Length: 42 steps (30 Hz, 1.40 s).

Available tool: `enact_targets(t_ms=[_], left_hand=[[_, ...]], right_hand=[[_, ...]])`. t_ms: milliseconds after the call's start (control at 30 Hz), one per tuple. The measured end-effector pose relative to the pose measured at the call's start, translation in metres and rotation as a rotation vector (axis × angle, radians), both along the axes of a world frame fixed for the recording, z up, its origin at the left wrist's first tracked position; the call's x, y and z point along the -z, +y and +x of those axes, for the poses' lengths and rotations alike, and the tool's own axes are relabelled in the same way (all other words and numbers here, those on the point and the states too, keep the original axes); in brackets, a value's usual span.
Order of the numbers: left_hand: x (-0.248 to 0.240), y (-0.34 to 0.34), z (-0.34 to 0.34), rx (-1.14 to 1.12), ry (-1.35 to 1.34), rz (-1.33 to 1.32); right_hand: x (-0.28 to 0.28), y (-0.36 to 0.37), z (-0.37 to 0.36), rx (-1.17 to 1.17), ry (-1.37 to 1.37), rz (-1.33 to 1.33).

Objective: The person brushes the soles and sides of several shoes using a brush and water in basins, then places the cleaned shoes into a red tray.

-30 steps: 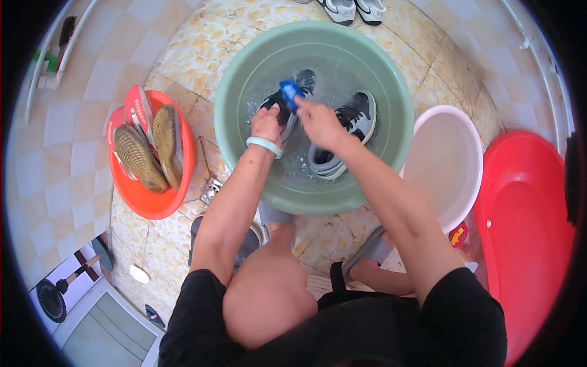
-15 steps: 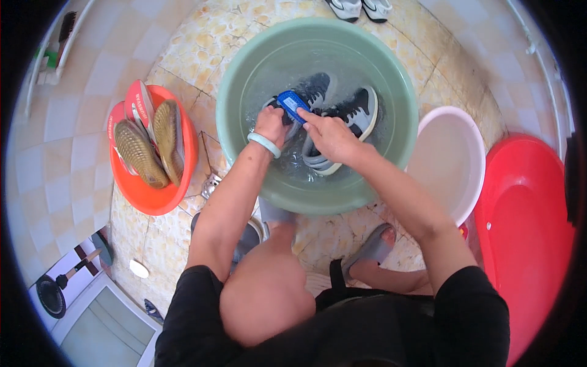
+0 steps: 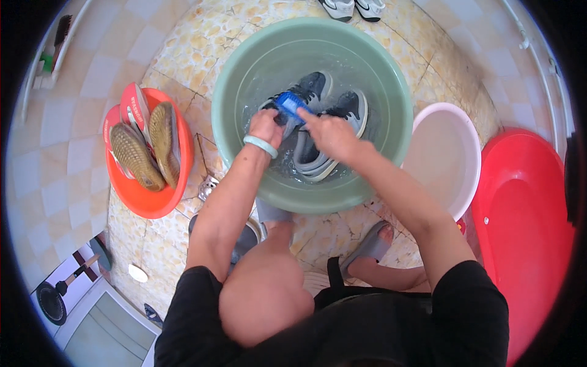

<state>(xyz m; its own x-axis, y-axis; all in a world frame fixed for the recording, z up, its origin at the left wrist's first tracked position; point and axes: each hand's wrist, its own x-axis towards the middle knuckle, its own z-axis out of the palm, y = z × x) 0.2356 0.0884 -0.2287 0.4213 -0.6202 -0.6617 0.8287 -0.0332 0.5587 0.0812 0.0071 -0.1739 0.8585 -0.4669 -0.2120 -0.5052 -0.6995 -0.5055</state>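
A large green basin (image 3: 244, 67) of water holds two grey and black sneakers. My left hand (image 3: 267, 126), with a pale bracelet at its wrist, grips the heel end of the left sneaker (image 3: 313, 85). In my right hand (image 3: 330, 131) is a blue scrub brush (image 3: 291, 105), its head at the left sneaker's opening beside my left fingers. Some of those fingers are hidden behind the brush and shoe. Just right of it, the other sneaker (image 3: 351, 110) lies partly in the water, touched by neither hand's fingers as far as I can see.
To the left, an orange basin (image 3: 188, 144) holds brown-soled shoes and red-and-white insoles or slippers. A pale pink basin (image 3: 474, 153) of cloudy water and a red tub (image 3: 520, 244) stand at the right. White shoes (image 3: 338, 8) sit beyond the green basin. A plunger (image 3: 52, 303) is at lower left.
The brush has tilted and shifted slightly in my right hand, with its bristle side showing differently. Both hands stay over the left sneaker. The whole view has shifted a little.
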Motion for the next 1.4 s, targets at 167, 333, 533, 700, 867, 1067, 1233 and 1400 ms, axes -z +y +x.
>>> enact_targets(t_ms=[167, 333, 533, 700, 867, 1067, 1233, 1400], left_hand=[[0.002, -0.016, -0.004, -0.035, 0.016, -0.099], [-0.013, -0.006, 0.013, -0.115, 0.104, 0.044], [0.003, -0.006, 0.003, -0.108, 0.085, -0.091], [-0.01, -0.009, -0.005, -0.065, 0.039, -0.064], [-0.002, 0.012, -0.005, 0.18, -0.222, 0.051], [0.036, 0.013, -0.025, 0.398, -0.912, 0.107], [-0.015, 0.016, -0.058, 0.617, -1.183, 0.223], [-0.009, 0.027, -0.062, 0.712, -1.417, 0.133]], right_hand=[[0.017, -0.063, 0.016, 0.173, 0.098, -0.122], [-0.011, 0.015, 0.015, 0.096, -0.129, 0.257], [0.008, -0.061, 0.028, 0.058, 0.123, -0.105], [0.018, -0.049, 0.043, 0.056, 0.031, 0.138], [-0.011, -0.013, 0.025, -0.028, 0.022, 0.136], [0.03, -0.093, 0.03, 0.038, 0.266, -0.152], [0.017, -0.065, 0.024, -0.021, 0.232, 0.097], [-0.028, -0.031, 0.009, -0.082, 0.052, 0.317]])
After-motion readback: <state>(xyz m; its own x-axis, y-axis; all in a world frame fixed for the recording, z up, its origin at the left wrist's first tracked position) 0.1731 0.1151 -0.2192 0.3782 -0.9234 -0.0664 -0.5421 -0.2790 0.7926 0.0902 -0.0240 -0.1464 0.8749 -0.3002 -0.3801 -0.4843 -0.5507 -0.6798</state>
